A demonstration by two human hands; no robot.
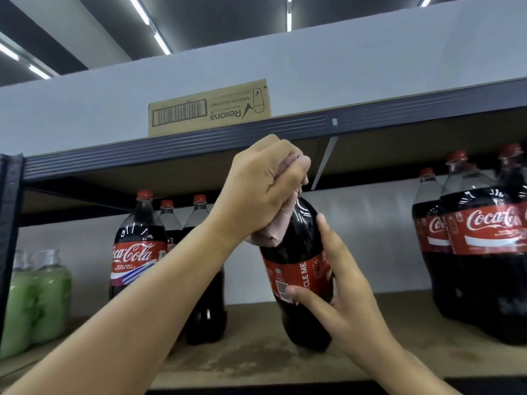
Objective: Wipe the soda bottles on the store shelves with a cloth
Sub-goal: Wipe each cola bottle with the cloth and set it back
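A dark cola bottle [299, 252] with a red label stands tilted on the wooden shelf [256, 357] at the centre. My left hand [256, 192] grips a pinkish cloth [273, 232] wrapped over the bottle's neck and cap, which are hidden. My right hand [336, 292] holds the bottle's lower body, thumb across the label and fingers behind it. Three more cola bottles [139, 243] stand at the back left. Several others [479, 238] are grouped at the right.
Green-filled clear bottles [37, 297] stand at the far left beside the dark shelf post [8, 223]. A dark upper shelf rail [199, 146] runs just above my left hand, with a cardboard box [209, 108] on top.
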